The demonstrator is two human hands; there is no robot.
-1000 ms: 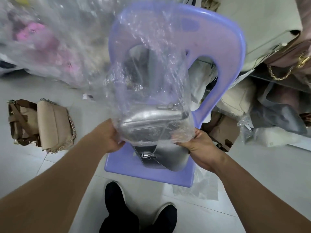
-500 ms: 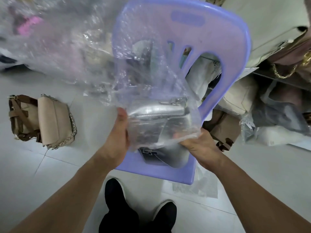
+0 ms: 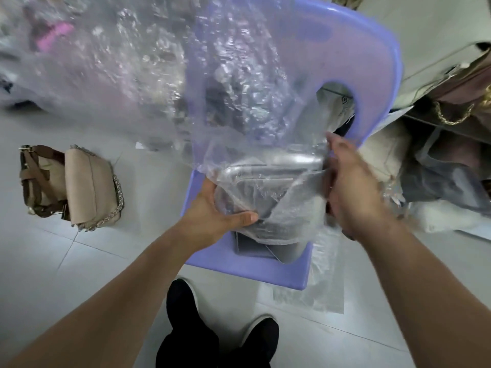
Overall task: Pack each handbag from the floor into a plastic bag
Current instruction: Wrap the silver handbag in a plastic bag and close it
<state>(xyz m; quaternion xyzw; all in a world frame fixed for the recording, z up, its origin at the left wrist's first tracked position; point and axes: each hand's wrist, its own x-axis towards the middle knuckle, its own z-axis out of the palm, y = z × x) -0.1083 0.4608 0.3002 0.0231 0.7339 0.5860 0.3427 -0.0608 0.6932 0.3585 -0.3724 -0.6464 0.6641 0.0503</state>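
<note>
A silver handbag [image 3: 268, 179] sits inside a clear plastic bag [image 3: 218, 83] over the seat of a lilac plastic chair [image 3: 345, 62]. My left hand [image 3: 212, 216] grips the wrapped handbag from its left underside, thumb across the front. My right hand [image 3: 350, 189] holds the plastic at the handbag's right side, blurred by motion. The bag's long loose end billows up and to the left. A second silver handbag [image 3: 268, 248] lies on the chair seat beneath. On the floor at the left lie a beige handbag with a chain [image 3: 90, 187] and a brown-strapped one [image 3: 39, 179].
Packed bags pile up at the back left [image 3: 53, 41] and along the right [image 3: 438, 168]. A flat plastic bag [image 3: 318, 288] lies on the tile floor by the chair's front right. My black shoes [image 3: 220, 328] stand just below the chair.
My right hand has risen from under the handbag to its upper right side, pulling plastic. My left hand's grip has shifted under the handbag. The loose plastic has swung left.
</note>
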